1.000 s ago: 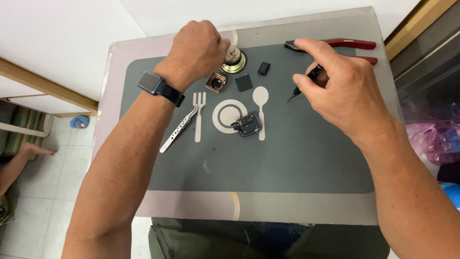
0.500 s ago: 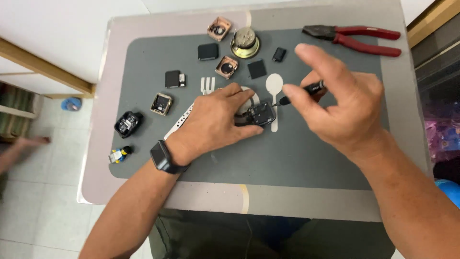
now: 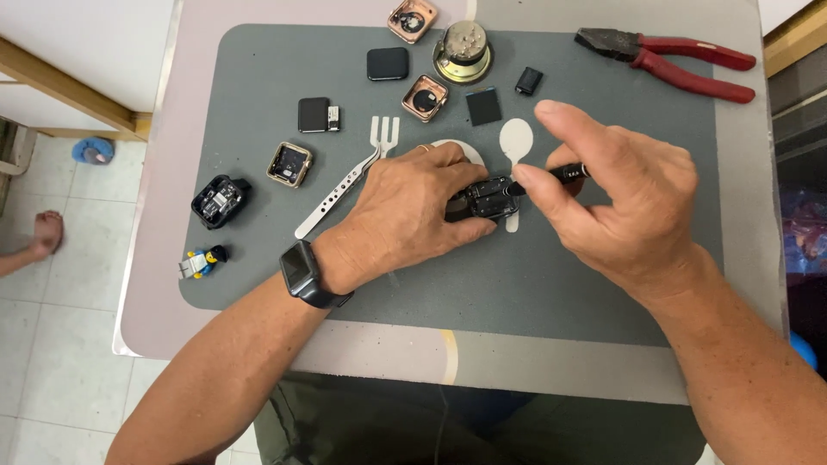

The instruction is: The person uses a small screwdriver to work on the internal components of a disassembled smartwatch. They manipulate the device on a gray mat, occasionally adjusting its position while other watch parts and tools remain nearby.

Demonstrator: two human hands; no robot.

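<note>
At the far left of the grey mat (image 3: 258, 284) lies a toy figure (image 3: 200, 261), with an opened black watch case (image 3: 220, 200) just above it and a gold watch case (image 3: 289, 164) to its right. Further up sits a black module (image 3: 317, 114), and a black screen (image 3: 388, 64) lies higher still. Silver tweezers (image 3: 336, 191) slant up toward the fork printed on the mat. Along the top edge a rose case (image 3: 411, 19) rests half off the mat, a second rose case (image 3: 424, 97) lies below it, and a round brass speaker (image 3: 463, 52) stands between them and slightly right. The left hand (image 3: 405, 215), a dark smartwatch (image 3: 301, 271) on its wrist, lies flat near the mat's middle, its fingers closed around a small black watch body (image 3: 489, 198) and pinning it to the mat. A black square (image 3: 483, 107) and a small black part (image 3: 528, 81) lie above that. The right hand (image 3: 624, 202) meets the left at the body: thumb and forefinger pinch a thin black screwdriver (image 3: 564, 173), whose tip touches the body's right edge. Red-handled pliers (image 3: 668, 56) lie at the top right, well apart from both hands. The mat sits on a pale table (image 3: 155, 215).
</note>
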